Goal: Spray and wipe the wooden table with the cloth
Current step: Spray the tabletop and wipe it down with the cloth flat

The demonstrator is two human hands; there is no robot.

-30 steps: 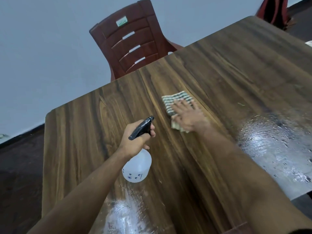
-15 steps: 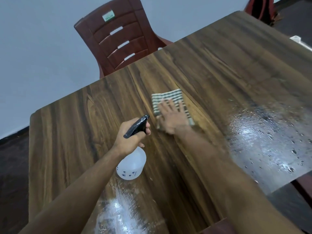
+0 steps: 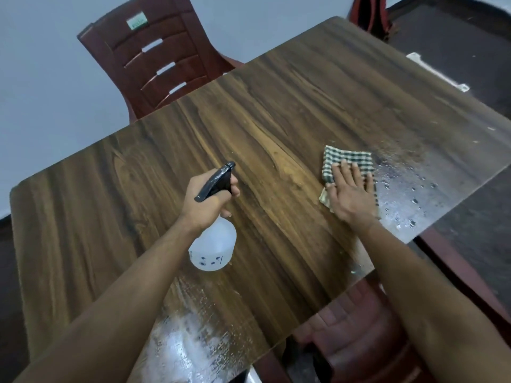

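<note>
The brown counter (image 3: 276, 111) has wet drops just right of our cloth (image 3: 348, 158); our right hand (image 3: 349, 194) presses it with flat fingers (image 3: 344, 167), and our left hand (image 3: 206, 200) grips the spray bottle (image 3: 214, 244).

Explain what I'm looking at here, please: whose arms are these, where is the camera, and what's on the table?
There is no machine here: these are a person's two bare arms, filmed by one wide-angle camera worn on their head, looking forward and down. The left hand grips a white spray bottle by its black trigger head. The right hand lies flat, fingers straight, pressing a green checked cloth onto the wooden table. Shiny wet patches with droplets show beside the cloth and near the table's front edge. A dark red plastic chair stands at the far side.
</note>
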